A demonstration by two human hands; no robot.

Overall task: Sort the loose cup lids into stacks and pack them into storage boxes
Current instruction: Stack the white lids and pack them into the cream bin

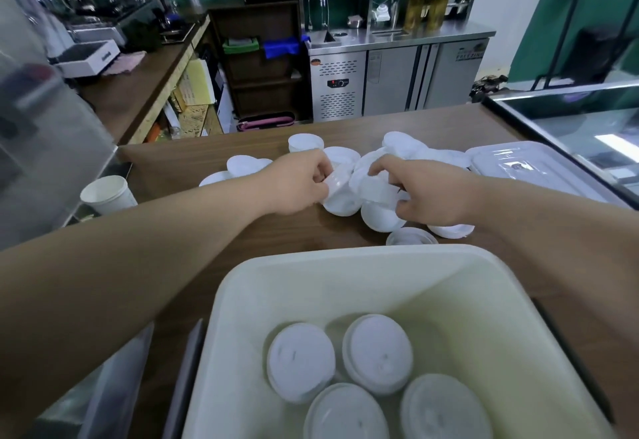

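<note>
White cup lids (418, 153) lie scattered on the brown counter beyond a cream storage box (345, 265). Inside the box, near its front, stand several short stacks of lids (377, 352). My left hand (301, 182) pinches a small stack of lids (340, 193) at the middle of the pile. My right hand (428, 193) grips another lid (378, 191) right beside it, the two hands almost touching. More lids (411, 236) lie under and in front of my right hand.
A white paper cup (109, 194) stands at the counter's left edge. A clear plastic box lid (529, 169) lies at the right, next to a glass display case (587, 127). A steel fridge unit (397, 79) and shelves stand behind the counter.
</note>
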